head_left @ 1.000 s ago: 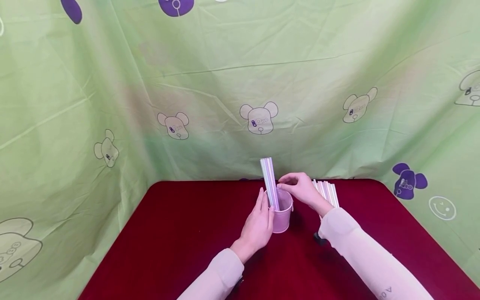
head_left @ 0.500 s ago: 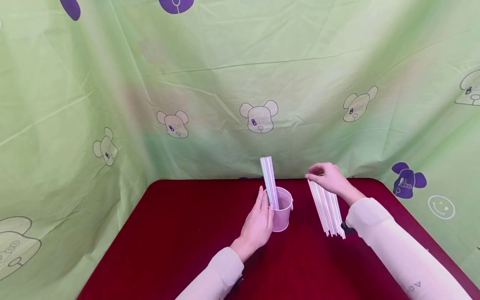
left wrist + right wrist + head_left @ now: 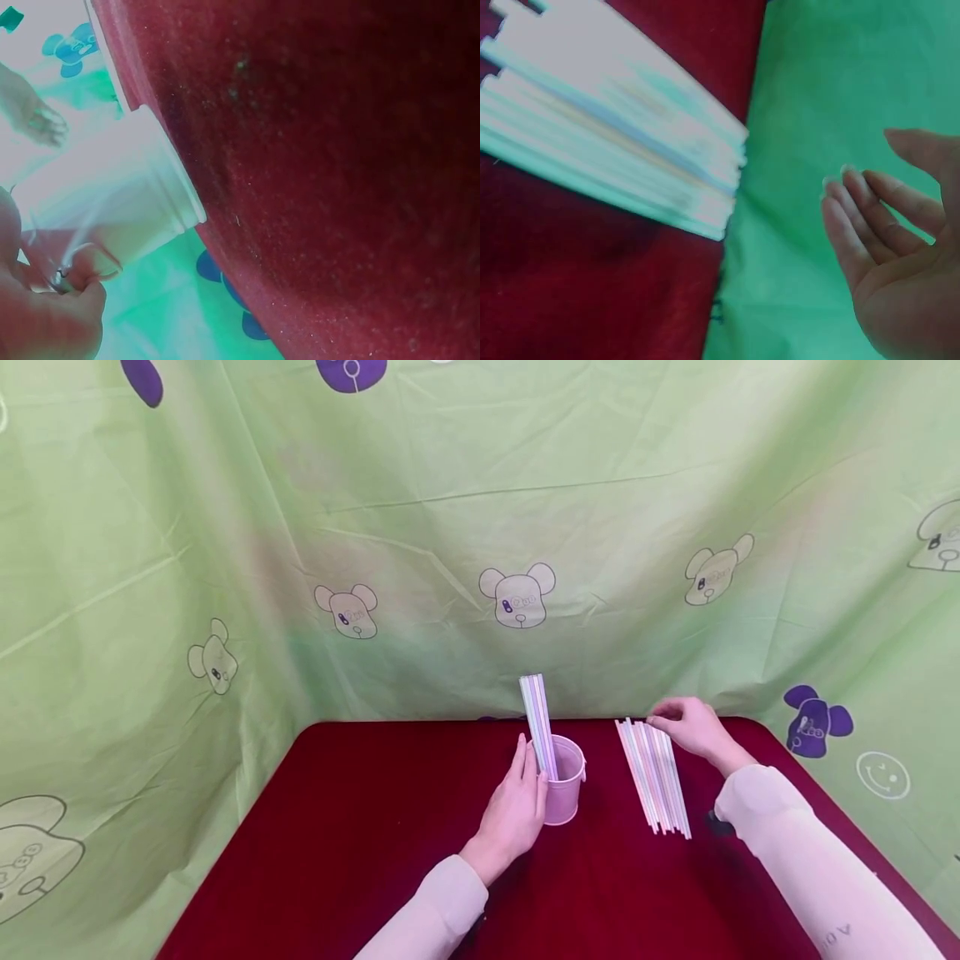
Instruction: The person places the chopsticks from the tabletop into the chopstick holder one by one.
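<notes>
Loose straws [image 3: 656, 781]: one lot, slender, pale pastel, count uncertain. They lay on the tabletop [image 3: 375, 827], right of centre, roughly side by side, with far ends close to the back edge.

Bundled straws [image 3: 535, 718]: second lot, similar colouring. These stood in the bucket, leaning slightly left against its rim, upper ends well above it.

Bucket [image 3: 564, 802]: one, pink, upright on the tabletop, left of the loose lot and apart from it. Its right side, as seen from the head, held room for more.

Left hand [image 3: 513, 810]: at the bucket's left side, fingers along the wall, thumb around the front; its grip held the bucket steady.

Right hand [image 3: 692, 727]: at the far ends of the loose lot. Its grip was slack and held nothing; the right wrist view showed thumb and fingers parted, clear of the straws.

Step in hand, as judged: reaching to pick from the loose lot. The next move appeared to call for a fingertip pinch on a straw's far end, parting it from its neighbours, while the left hand braced the bucket.

Surroundings: pale sleeves [image 3: 817, 868] on both arms; green cloth [image 3: 427, 668] with printed bear heads [image 3: 520, 600], hung behind the tabletop.
</notes>
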Demonstrator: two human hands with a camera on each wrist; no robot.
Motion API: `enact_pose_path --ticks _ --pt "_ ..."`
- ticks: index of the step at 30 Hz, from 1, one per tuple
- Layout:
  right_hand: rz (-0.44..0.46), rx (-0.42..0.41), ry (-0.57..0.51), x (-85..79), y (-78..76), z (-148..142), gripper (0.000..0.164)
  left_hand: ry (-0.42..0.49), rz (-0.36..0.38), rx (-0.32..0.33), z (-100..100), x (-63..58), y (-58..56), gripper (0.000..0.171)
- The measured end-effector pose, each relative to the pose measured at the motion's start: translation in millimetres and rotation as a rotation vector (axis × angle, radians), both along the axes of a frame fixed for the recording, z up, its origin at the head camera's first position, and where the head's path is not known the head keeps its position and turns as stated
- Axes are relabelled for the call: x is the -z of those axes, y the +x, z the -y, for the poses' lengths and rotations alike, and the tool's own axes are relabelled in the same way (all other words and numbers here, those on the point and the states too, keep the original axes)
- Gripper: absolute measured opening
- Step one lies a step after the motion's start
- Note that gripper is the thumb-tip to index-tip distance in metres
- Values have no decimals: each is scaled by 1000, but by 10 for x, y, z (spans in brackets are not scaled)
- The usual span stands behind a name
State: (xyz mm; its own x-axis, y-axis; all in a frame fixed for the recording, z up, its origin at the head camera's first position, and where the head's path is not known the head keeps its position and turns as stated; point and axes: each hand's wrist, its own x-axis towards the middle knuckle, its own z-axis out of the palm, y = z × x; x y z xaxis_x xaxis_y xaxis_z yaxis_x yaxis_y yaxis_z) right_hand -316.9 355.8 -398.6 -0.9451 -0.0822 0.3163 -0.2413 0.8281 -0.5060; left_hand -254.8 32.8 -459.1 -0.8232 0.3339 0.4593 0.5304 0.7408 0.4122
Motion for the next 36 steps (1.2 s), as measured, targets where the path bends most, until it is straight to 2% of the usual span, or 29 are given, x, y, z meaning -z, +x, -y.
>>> enact_pose_path --ticks 3,7,15,22,25,31,36 --pt "17 27 21 82 -11 -90 26 -6 0 -7 0 -6 -8 56" --pt "82 58 23 212 -2 -213 26 -26 17 -20 -8 6 -6 56" --pt "220 74 -163 409 47 -376 28 -93 -24 -46 -7 -5 11 56" --pt "279 101 -234 476 49 -394 36 -91 -66 -40 0 -44 9 56" --pt "331 97 -322 525 56 -390 37 -81 -51 -36 -6 -39 14 55" --pt "464 106 -572 580 74 -344 36 -68 -3 -35 -10 -9 27 56" --pt "467 153 -668 563 68 -282 35 -66 -28 -40 -8 -8 11 56"
